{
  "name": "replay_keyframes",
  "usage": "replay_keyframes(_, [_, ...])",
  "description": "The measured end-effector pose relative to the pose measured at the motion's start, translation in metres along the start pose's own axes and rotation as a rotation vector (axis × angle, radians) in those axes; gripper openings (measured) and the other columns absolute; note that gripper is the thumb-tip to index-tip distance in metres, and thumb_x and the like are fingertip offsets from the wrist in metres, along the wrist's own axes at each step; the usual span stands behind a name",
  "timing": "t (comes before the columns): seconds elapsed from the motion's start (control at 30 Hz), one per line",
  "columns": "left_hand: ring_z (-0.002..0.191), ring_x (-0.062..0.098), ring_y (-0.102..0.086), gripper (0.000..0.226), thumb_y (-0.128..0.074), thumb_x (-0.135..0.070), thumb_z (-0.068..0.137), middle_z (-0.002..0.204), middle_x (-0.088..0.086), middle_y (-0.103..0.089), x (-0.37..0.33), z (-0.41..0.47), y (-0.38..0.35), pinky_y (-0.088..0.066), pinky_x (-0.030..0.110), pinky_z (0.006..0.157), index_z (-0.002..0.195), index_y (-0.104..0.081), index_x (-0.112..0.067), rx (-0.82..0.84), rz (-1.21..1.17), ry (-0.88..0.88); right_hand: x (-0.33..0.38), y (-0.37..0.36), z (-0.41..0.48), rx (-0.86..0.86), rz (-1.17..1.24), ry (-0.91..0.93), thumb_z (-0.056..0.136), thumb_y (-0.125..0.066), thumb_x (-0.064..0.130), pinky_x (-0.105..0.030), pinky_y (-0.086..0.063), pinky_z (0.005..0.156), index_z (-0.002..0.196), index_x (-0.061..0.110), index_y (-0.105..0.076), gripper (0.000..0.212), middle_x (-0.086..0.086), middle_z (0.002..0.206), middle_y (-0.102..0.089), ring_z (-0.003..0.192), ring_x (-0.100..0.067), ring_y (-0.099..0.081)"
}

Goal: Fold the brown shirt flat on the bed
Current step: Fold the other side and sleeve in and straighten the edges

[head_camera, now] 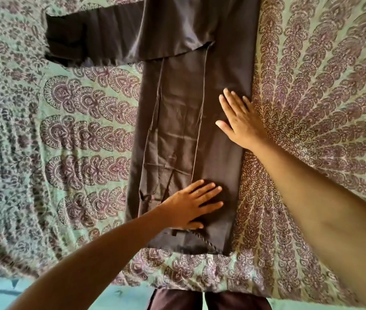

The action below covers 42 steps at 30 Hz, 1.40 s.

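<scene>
Under both hands: brown shirt [177, 121], a long narrow strip on the bed [312, 108], which has a green paisley cover. Left hand [191, 204] flat, fingers spread, pressing near the hem. Right hand [240, 121] flat, fingers straight, on the strip's right edge, farther up. One sleeve [92, 34] sticks out beyond the left hand, far left. Teal floor [3, 291] below the wrists.

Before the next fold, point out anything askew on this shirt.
One sleeve of the dark brown cloth shirt sticks out sideways at the far left, not folded in like the right side. Creases cross the middle panel.
</scene>
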<state>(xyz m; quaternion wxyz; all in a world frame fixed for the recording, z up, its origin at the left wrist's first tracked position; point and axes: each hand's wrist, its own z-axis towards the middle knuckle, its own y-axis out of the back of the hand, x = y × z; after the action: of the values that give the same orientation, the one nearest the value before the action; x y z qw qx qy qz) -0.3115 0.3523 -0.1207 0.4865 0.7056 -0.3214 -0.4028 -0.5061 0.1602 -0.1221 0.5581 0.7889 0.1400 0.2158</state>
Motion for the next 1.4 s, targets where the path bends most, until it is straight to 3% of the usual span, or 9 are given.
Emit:
replay_keyframes(0.1, [0.127, 0.021, -0.043, 0.053, -0.048, -0.047, 0.088, 0.146, 0.010, -0.039, 0.011, -0.003, 0.013, -0.033, 0.037, 0.107, 0.135, -0.047, -0.022, -0.204, -0.262, 0.072, 0.005, 0.011, 0.007, -0.053, 0.085, -0.007, 0.091, -0.032, 0.040, -0.048, -0.028, 0.110, 0.141, 0.000, -0.029, 0.065, -0.020, 0.148, -0.031, 0.133, -0.034, -0.034])
replay_keyframes(0.37, [0.091, 0.019, -0.064, 0.029, -0.055, -0.035, 0.087, 0.103, 0.001, -0.069, 0.191, -0.031, 0.086, -0.050, 0.027, 0.078, 0.109, -0.064, -0.019, -0.743, -0.655, 1.198, 0.056, 0.052, 0.098, -0.231, 0.128, 0.032, 0.088, -0.034, 0.035, -0.046, -0.020, 0.112, 0.142, 0.000, -0.027, 0.064, -0.020, 0.148, -0.029, 0.138, -0.033, -0.027])
replay_keyframes(0.53, [0.105, 0.026, -0.054, 0.028, -0.057, -0.030, 0.088, 0.115, 0.008, -0.060, 0.294, -0.072, 0.105, -0.042, 0.034, 0.083, 0.112, -0.060, -0.017, -0.916, -0.469, 1.696, 0.085, 0.063, 0.174, -0.239, 0.032, 0.023, 0.088, -0.037, 0.035, -0.049, -0.015, 0.113, 0.143, 0.002, -0.025, 0.065, -0.022, 0.150, -0.023, 0.140, -0.036, -0.020])
replay_keyframes(0.73, [0.131, 0.035, -0.031, 0.069, -0.056, -0.047, 0.086, 0.143, 0.016, -0.031, 0.364, -0.109, 0.120, -0.031, 0.043, 0.104, 0.140, -0.030, -0.013, -0.935, -0.637, 2.084, 0.099, 0.042, 0.212, -0.132, 0.009, -0.041, 0.090, -0.027, 0.041, -0.047, -0.008, 0.114, 0.146, 0.008, -0.018, 0.066, -0.018, 0.154, -0.014, 0.142, -0.033, -0.014])
replay_keyframes(0.87, [0.138, 0.036, -0.018, 0.097, -0.064, -0.061, 0.073, 0.149, 0.016, -0.025, 0.374, -0.117, 0.113, -0.015, 0.051, 0.110, 0.146, -0.015, -0.017, -0.490, -0.445, 1.932, 0.097, 0.030, 0.213, -0.118, 0.017, -0.053, 0.087, -0.015, 0.048, -0.045, -0.007, 0.115, 0.147, 0.010, -0.016, 0.070, -0.014, 0.155, -0.012, 0.143, -0.031, -0.012])
replay_keyframes(1.03, [0.105, 0.029, -0.056, 0.050, -0.063, -0.033, 0.082, 0.117, 0.010, -0.058, 0.379, -0.119, 0.102, -0.046, 0.039, 0.084, 0.127, -0.048, -0.017, -0.388, -0.246, 1.753, 0.095, 0.034, 0.214, -0.078, 0.047, -0.039, 0.093, -0.020, 0.047, -0.043, -0.006, 0.115, 0.148, 0.013, -0.013, 0.065, -0.012, 0.156, -0.008, 0.144, -0.028, -0.007])
replay_keyframes(1.13, [0.079, 0.025, -0.060, 0.023, -0.052, -0.022, 0.087, 0.097, 0.009, -0.066, 0.374, -0.120, 0.112, -0.047, 0.033, 0.068, 0.103, -0.064, -0.010, -0.559, -0.148, 1.775, 0.093, 0.045, 0.215, -0.026, 0.242, -0.034, 0.098, -0.034, 0.037, -0.039, -0.002, 0.116, 0.148, 0.013, -0.014, 0.059, -0.009, 0.156, -0.006, 0.144, -0.023, -0.003])
replay_keyframes(1.23, [0.060, 0.018, -0.052, 0.027, -0.043, -0.016, 0.091, 0.078, 0.004, -0.062, 0.353, -0.103, 0.141, -0.041, 0.023, 0.057, 0.104, -0.066, -0.011, -0.819, -0.236, 1.771, 0.092, 0.064, 0.204, -0.040, 0.640, -0.088, 0.098, -0.037, 0.031, -0.030, -0.011, 0.114, 0.145, 0.011, -0.025, 0.052, -0.007, 0.154, -0.021, 0.142, -0.018, -0.016])
replay_keyframes(1.4, [0.048, 0.017, -0.046, 0.030, -0.042, -0.027, 0.082, 0.061, 0.003, -0.057, 0.272, -0.054, 0.192, -0.039, 0.027, 0.047, 0.096, -0.067, -0.017, -1.179, -0.651, 1.248, 0.087, 0.088, 0.160, -0.086, 1.167, -0.334, 0.100, -0.034, 0.028, -0.026, -0.029, 0.106, 0.140, 0.015, -0.037, 0.043, -0.007, 0.139, -0.048, 0.125, -0.016, -0.046])
